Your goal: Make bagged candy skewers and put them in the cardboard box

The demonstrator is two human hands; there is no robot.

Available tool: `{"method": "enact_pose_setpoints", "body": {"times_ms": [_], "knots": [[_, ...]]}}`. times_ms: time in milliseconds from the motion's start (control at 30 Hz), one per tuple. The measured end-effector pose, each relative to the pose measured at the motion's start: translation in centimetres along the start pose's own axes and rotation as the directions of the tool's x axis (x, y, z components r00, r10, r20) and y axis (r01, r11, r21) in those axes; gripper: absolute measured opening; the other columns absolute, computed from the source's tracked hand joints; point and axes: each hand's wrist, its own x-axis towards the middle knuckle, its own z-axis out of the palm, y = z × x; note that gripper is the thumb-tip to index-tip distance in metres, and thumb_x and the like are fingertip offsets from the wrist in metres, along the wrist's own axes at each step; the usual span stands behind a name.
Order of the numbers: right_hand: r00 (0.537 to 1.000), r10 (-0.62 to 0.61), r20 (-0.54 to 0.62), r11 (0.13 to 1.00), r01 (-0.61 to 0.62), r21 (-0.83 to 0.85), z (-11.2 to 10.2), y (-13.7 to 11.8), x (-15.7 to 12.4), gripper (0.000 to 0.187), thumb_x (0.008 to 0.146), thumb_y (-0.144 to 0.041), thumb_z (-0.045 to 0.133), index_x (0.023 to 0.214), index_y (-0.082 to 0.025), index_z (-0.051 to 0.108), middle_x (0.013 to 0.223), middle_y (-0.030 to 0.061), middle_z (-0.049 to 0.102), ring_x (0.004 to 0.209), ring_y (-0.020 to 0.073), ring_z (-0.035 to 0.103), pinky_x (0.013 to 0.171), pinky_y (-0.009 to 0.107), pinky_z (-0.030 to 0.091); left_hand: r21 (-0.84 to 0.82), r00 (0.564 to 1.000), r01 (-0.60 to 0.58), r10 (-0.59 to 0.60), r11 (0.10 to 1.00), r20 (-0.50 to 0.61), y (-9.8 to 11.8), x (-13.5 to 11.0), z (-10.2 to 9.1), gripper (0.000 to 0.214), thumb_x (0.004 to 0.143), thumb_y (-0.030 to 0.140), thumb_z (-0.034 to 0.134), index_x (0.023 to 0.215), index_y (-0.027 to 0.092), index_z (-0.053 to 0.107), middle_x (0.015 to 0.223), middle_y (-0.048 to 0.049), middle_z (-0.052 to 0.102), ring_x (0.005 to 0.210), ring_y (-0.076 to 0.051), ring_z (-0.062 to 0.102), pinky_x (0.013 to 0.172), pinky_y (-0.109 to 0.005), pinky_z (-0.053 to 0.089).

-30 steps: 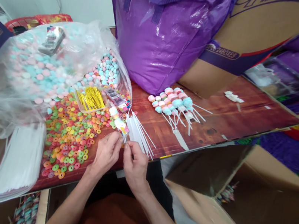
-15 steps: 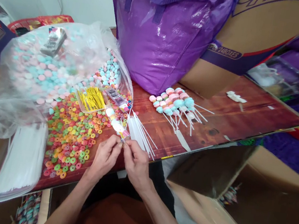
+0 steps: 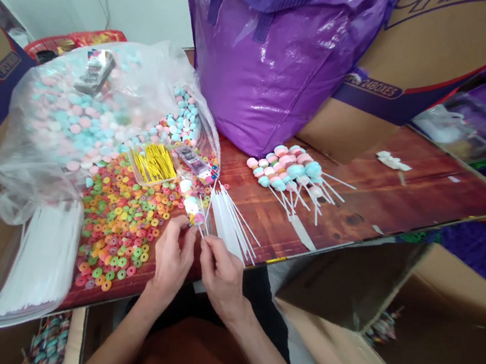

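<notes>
Both hands meet at the near edge of a wood-patterned table (image 3: 358, 205). My left hand (image 3: 173, 257) pinches the lower end of a candy skewer (image 3: 191, 201) wrapped in a clear sleeve, which points up and away from me. My right hand (image 3: 220, 276) pinches the same skewer's stick end, fingers pressed together right beside the left fingertips. Several loose white sticks (image 3: 230, 220) lie fanned just beyond my right hand. Colourful ring candies (image 3: 121, 228) are spread on the table left of my left hand.
A large clear bag of pastel marshmallows (image 3: 83, 115) sits at the back left, a packet of gold twist ties (image 3: 152, 162) by it. Finished skewers (image 3: 291, 168) lie mid-table before a purple bag (image 3: 279, 60). A bag of white sticks (image 3: 41, 264) hangs off the left edge. Cardboard boxes (image 3: 428, 45) surround.
The view has shifted slightly. Both hands stay pinched on the wrapped skewer, working its lower end; the skewer has tilted a little more upright.
</notes>
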Motion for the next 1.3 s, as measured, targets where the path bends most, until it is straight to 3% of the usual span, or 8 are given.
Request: {"method": "enact_pose_setpoints", "body": {"times_ms": [200, 333, 533, 733, 933, 1033, 1167, 1300], "knots": [[1.000, -0.009, -0.001, 0.997, 0.009, -0.073, 0.3, 0.1, -0.2, 0.017, 0.100, -0.014, 0.045, 0.094, -0.015, 0.060, 0.071, 0.0032, 0.068, 0.055, 0.0115, 0.064, 0.056, 0.020, 0.048, 0.242, 0.967, -0.252, 0.256, 0.937, 0.012, -0.6, 0.0, 0.0, 0.018, 0.092, 0.020, 0.058, 0.109, 0.023, 0.060, 0.095, -0.0045, 0.065, 0.084, -0.017, 0.064, 0.076, -0.028, 0.051], [0.999, -0.036, 0.004, 0.992, 0.036, -0.121, 0.4, -0.2, -0.2, 0.021, 0.100, -0.013, 0.042, 0.091, -0.014, 0.062, 0.070, 0.0046, 0.069, 0.055, 0.0122, 0.066, 0.056, 0.020, 0.048, 0.298, 0.939, -0.321, 0.343, 0.899, -0.022, -0.3, 0.3, 0.2, 0.015, 0.094, 0.018, 0.055, 0.107, 0.021, 0.059, 0.093, -0.0049, 0.064, 0.084, -0.016, 0.063, 0.076, -0.028, 0.051], [0.997, 0.048, 0.057, 0.985, -0.038, -0.169, 0.1, -0.7, 0.1, 0.024, 0.101, -0.018, 0.041, 0.097, -0.011, 0.064, 0.072, 0.0058, 0.072, 0.052, 0.0142, 0.067, 0.050, 0.021, 0.049, 0.265, 0.970, -0.230, 0.243, 0.937, -0.018, 0.0, 0.7, 0.4, 0.008, 0.095, 0.020, 0.052, 0.095, 0.021, 0.060, 0.085, -0.0025, 0.064, 0.076, -0.015, 0.062, 0.072, -0.026, 0.049], [0.988, 0.013, 0.154, 0.989, 0.010, -0.146, -0.4, -0.7, 0.3, 0.037, 0.100, -0.011, 0.038, 0.129, -0.009, 0.061, 0.106, 0.0130, 0.076, 0.085, 0.0174, 0.075, 0.081, 0.024, 0.058, 0.097, 0.992, -0.125, 0.123, 0.987, 0.030, 0.0, 0.7, 0.4, 0.008, 0.094, 0.023, 0.053, 0.092, 0.021, 0.060, 0.083, -0.0012, 0.063, 0.073, -0.015, 0.060, 0.070, -0.026, 0.047], [0.950, 0.092, 0.299, 0.971, -0.020, -0.237, -1.1, -0.4, 0.3, 0.046, 0.096, -0.008, 0.038, 0.137, -0.013, 0.059, 0.093, 0.0090, 0.078, 0.074, 0.0177, 0.074, 0.072, 0.025, 0.058, 0.001, 0.997, -0.068, 0.067, 0.998, 0.049, -0.3, 0.7, 0.4, 0.010, 0.095, 0.025, 0.051, 0.093, 0.021, 0.060, 0.084, -0.0011, 0.063, 0.075, -0.015, 0.058, 0.071, -0.027, 0.046], [0.944, 0.105, 0.314, 0.956, -0.009, -0.293, -1.1, -0.2, 0.1, 0.047, 0.096, -0.009, 0.038, 0.137, -0.015, 0.059, 0.088, 0.0083, 0.078, 0.069, 0.0173, 0.073, 0.064, 0.023, 0.055, -0.007, 0.996, -0.080, 0.081, 0.997, 0.049, -0.3, 0.7, 0.5, 0.010, 0.095, 0.025, 0.051, 0.095, 0.021, 0.060, 0.084, -0.0010, 0.063, 0.075, -0.015, 0.058, 0.071, -0.027, 0.047], [0.920, 0.174, 0.352, 0.942, -0.051, -0.332, -1.0, -0.2, -0.1, 0.051, 0.095, -0.008, 0.036, 0.143, -0.016, 0.053, 0.099, 0.0101, 0.078, 0.073, 0.0173, 0.073, 0.063, 0.022, 0.053, 0.041, 0.984, -0.165, 0.161, 0.986, 0.070, -0.5, 0.8, 0.5, 0.010, 0.095, 0.023, 0.051, 0.097, 0.021, 0.060, 0.086, -0.0015, 0.065, 0.075, -0.015, 0.060, 0.070, -0.027, 0.047], [0.859, 0.266, 0.437, 0.939, -0.128, -0.320, -1.2, -0.3, 0.3, 0.058, 0.093, -0.007, 0.035, 0.149, -0.017, 0.045, 0.094, 0.0085, 0.078, 0.070, 0.0179, 0.072, 0.059, 0.023, 0.050, 0.055, 0.976, -0.201, 0.196, 0.978, 0.091, -0.8, 1.0, 0.3, 0.010, 0.096, 0.021, 0.051, 0.098, 0.022, 0.061, 0.086, -0.0015, 0.065, 0.075, -0.014, 0.061, 0.069, -0.027, 0.047]]}}
